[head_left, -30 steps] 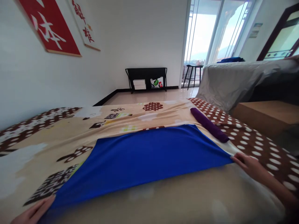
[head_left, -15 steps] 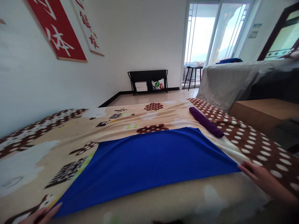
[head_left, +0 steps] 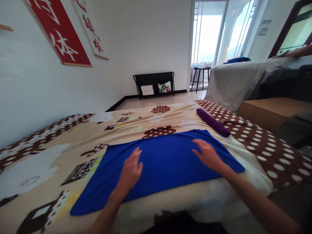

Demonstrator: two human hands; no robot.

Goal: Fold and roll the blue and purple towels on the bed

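A blue rectangular cloth (head_left: 165, 162) lies spread on a patterned blanket (head_left: 85, 201), with slight creases towards its left side. My left hand (head_left: 131, 167) is over the left half of the cloth, fingers stretched forward and thumb apart. Over the right half is my right hand (head_left: 207, 154), its fingers and thumb also spread. Neither hand holds anything; whether they touch the cloth or hover just above it I cannot tell. Beyond the cloth's far right corner lies a rolled purple cloth (head_left: 213, 122).
A plastic-covered surface (head_left: 229, 86) stands at the right with folded blue fabric (head_left: 236, 60) on it; another person's arm (head_left: 296, 52) reaches over it. Below is a brown box (head_left: 273, 109). A black rack (head_left: 153, 78) and a stool (head_left: 202, 69) stand farther back.
Both hands have let go of the cloth's near corners and moved inward and forward over it. The cloth's near edge now lies down on the blanket.
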